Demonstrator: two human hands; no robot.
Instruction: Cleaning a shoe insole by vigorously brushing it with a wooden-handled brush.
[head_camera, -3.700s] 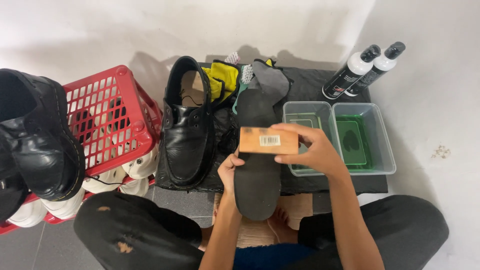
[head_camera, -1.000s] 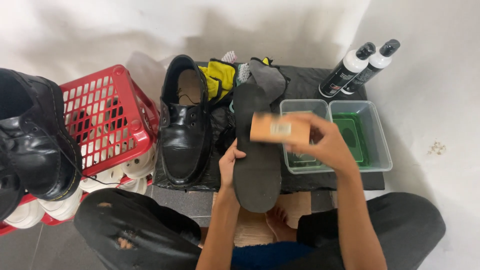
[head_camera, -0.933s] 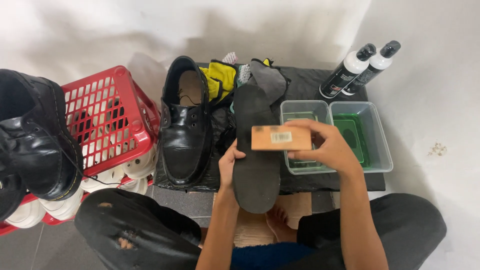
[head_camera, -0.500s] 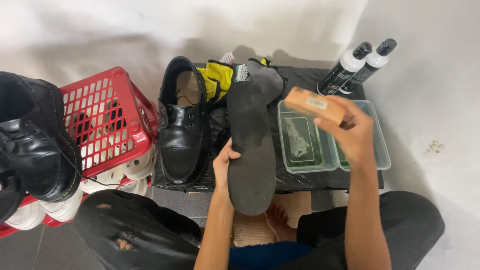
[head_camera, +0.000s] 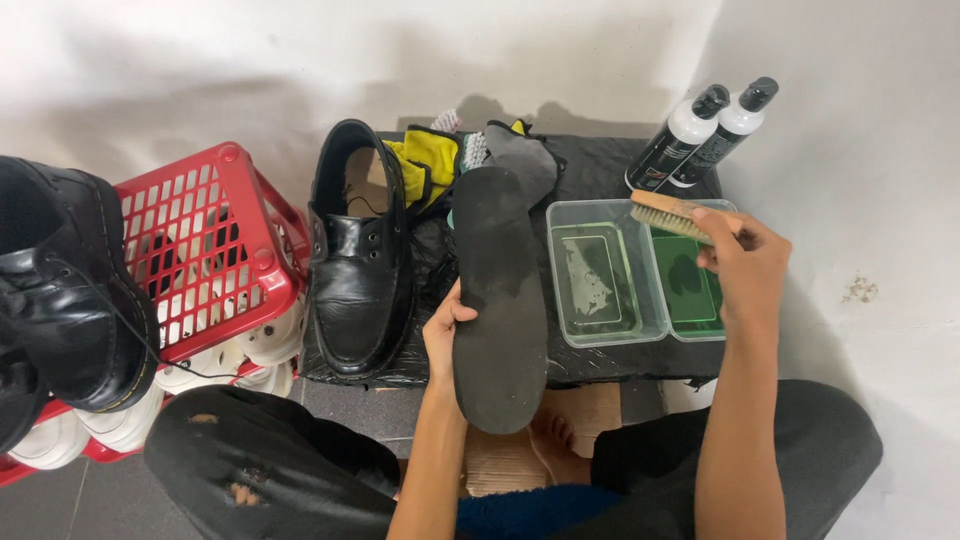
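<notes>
The left hand (head_camera: 447, 335) is raised, thumb across the edge of a dark insole (head_camera: 498, 300) — gripped upright beside the black shoe (head_camera: 360, 270). The right hand (head_camera: 745, 262) is closed on a wooden brush (head_camera: 672, 215), held over two clear containers (head_camera: 605, 275) — bristles seemingly down, apart from the insole.

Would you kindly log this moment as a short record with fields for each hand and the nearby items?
Left hand: grips dark insole, held upright
Right hand: holds wooden brush over clear tubs
Beside insole: black shoe on dark mat
Behind tubs: two bottles
Far left: red crate, black boot
</notes>
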